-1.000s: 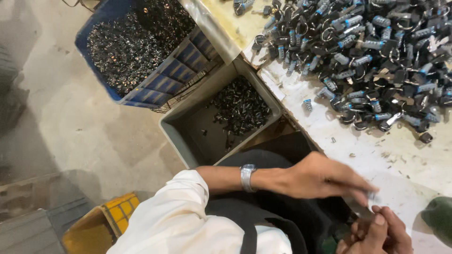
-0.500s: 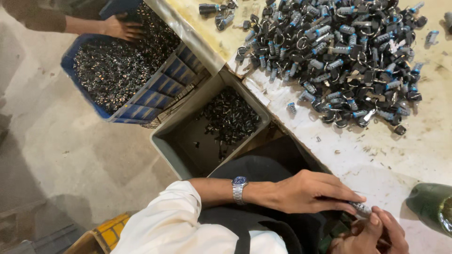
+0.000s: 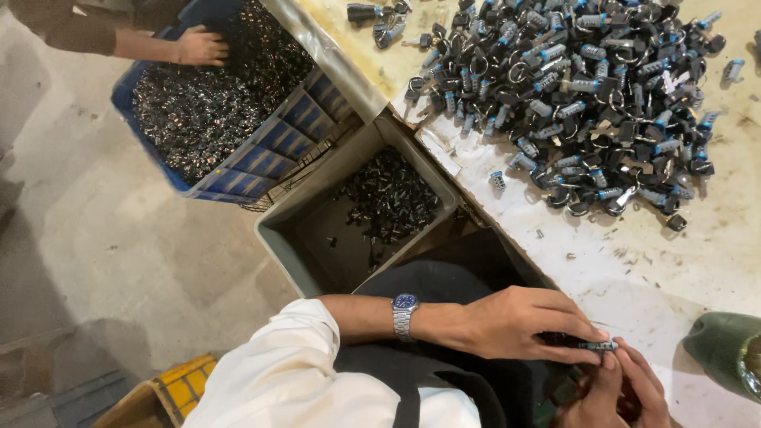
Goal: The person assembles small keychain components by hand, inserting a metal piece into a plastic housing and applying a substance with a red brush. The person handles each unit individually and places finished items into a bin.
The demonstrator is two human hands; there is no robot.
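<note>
While both hands (image 3: 590,357) pinch small metal cylinder (image 3: 596,345) at five o'clock, keep grip steady, clear of surface (image 3: 634,277) edge.

A small metal cylinder part (image 3: 598,345), silvery-grey with a darker end, lies level and pinched between the fingertips of both hands; it sits at the near table edge, well apart from the heap of like parts (image 3: 587,95) farther up the table.
</note>
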